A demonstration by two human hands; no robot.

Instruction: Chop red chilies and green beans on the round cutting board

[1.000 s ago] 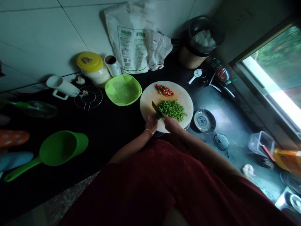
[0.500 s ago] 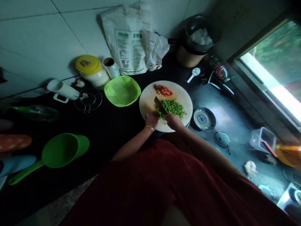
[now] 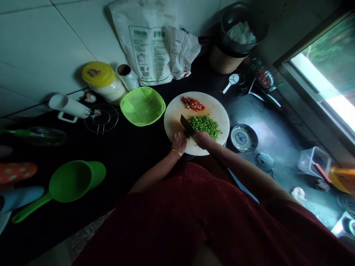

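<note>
My right hand [image 3: 203, 140] is closed round the handle of a kitchen knife [image 3: 187, 125], whose dark blade points away to the upper left. A heap of finely chopped green vegetable [image 3: 207, 125] lies against the blade's right side, on a round white cutting board [image 3: 171, 116]. Left of the blade, my left hand [image 3: 179, 143], with a gold bracelet at the wrist, rests at the board's near edge. Its fingers are curled down on bits of the green vegetable beside the blade, mostly hidden. Chopped red chili [image 3: 193, 103] forms a smaller pile at the board's far side.
Left of the board sit a light-green basket [image 3: 142, 107], a wire rack [image 3: 101, 118] and a green ladle-shaped scoop [image 3: 70, 181]. A yellow-lidded jar [image 3: 101, 79] and a printed bag [image 3: 151, 55] stand by the wall. To the right are a small dish [image 3: 244, 138] and a clear box [image 3: 314, 161].
The view has shifted slightly. The knife blade has moved a little left and nearer to me against the green heap, and my left hand's fingers sit closer in beside it.
</note>
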